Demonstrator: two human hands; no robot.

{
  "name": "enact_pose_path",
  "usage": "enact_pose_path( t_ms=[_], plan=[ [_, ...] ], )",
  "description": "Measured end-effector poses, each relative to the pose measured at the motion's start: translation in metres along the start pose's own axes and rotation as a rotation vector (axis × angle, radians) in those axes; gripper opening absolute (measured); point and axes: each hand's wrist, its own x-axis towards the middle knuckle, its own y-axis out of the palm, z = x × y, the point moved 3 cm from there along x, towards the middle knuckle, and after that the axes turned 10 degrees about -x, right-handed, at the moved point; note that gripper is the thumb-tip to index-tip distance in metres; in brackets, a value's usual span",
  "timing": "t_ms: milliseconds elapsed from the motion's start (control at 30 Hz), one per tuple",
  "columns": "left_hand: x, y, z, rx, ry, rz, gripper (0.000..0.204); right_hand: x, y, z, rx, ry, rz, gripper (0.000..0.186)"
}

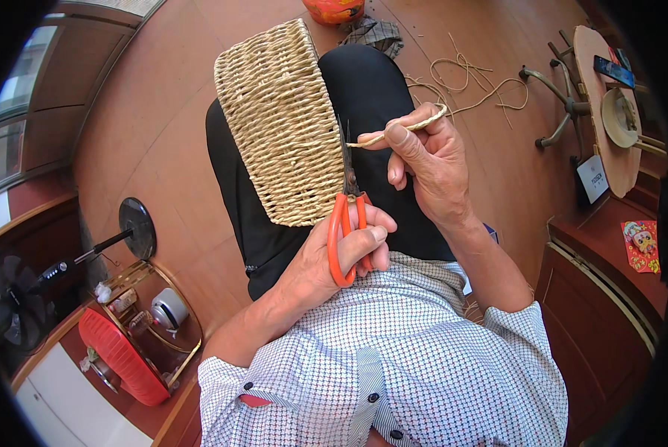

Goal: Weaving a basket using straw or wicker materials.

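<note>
A woven straw basket (278, 127) lies tilted across my black-trousered left thigh, its close weave facing up. My left hand (312, 257) is closed around the orange handles of a pair of scissors (338, 249), whose dark blades point away from me along the basket's right edge. Between the thumb and fingers of my right hand (437, 167) is pinched a twisted straw cord (371, 141). One end of the cord reaches the blades; the rest bends over my fingers. Whether the blades touch the cord, I cannot tell.
Loose cord (490, 93) lies curled on the brown floor beyond my right hand. A wheeled chair base (565, 108) and a round wooden table (602, 141) stand at right. At left are a fan (137, 227) and a red plastic basket (122, 357).
</note>
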Motion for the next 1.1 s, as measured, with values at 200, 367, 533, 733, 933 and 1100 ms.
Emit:
enact_pose_path(
  t_ms=[200,367,533,733,933,1100],
  plan=[
    [0.002,0.001,0.001,0.057,0.002,0.001,0.035,0.000,0.000,0.000,0.006,0.023,-0.017,0.016],
    [-0.001,-0.004,0.008,0.031,0.032,-0.021,0.029,0.001,0.000,0.005,-0.020,0.056,-0.031,0.016],
    [-0.012,0.006,-0.003,0.106,0.043,0.036,0.026,0.009,-0.027,0.038,-0.072,-0.035,-0.107,0.012],
    [-0.040,-0.067,-0.040,0.162,0.602,-0.137,0.024,-0.004,-0.156,0.035,-0.616,0.036,-0.371,0.018],
    [-0.053,-0.179,-0.051,0.402,0.570,-0.811,0.024,-0.084,-0.271,-0.034,-2.034,0.564,-0.142,0.034],
    [-0.006,-0.356,0.060,0.441,0.295,-0.709,0.016,-0.061,-0.162,-0.013,-0.768,0.413,-0.403,0.034]
  ],
)
